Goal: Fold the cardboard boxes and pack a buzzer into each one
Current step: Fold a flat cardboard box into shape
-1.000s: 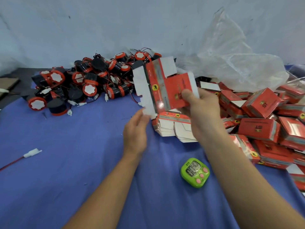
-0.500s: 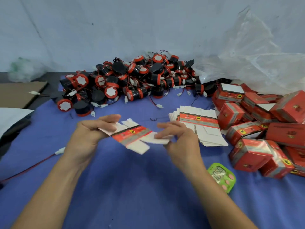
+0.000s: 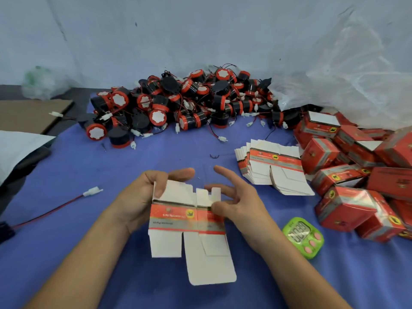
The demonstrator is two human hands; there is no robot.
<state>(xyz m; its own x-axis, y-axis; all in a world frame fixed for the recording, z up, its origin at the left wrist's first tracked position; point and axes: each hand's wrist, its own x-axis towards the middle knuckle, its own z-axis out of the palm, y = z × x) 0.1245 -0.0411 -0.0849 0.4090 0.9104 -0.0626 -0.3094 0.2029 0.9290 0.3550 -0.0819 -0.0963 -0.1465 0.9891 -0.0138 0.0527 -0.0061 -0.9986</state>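
I hold a flat red, grey and white cardboard box blank [image 3: 187, 219] above the blue cloth, near the front middle. My left hand [image 3: 142, 197] grips its left edge, thumb curled over a white top flap. My right hand [image 3: 236, 204] pinches the blank's right edge with thumb and lower fingers, while the index finger points up and away. White flaps hang below the printed band. A heap of black and red buzzers [image 3: 178, 105] with thin wires lies at the back. A stack of flat box blanks [image 3: 274, 166] sits to the right.
Several folded red boxes [image 3: 356, 175] are piled at the right. A green timer [image 3: 303, 237] lies by my right forearm. A loose red wire with white plug [image 3: 91, 192] lies at the left. Clear plastic bag [image 3: 345, 74] at back right; brown cardboard [image 3: 29, 114] far left.
The blank came down from in front of the camera to low over the cloth, then turned so its printed face and flaps face me. Both hands shifted their hold.
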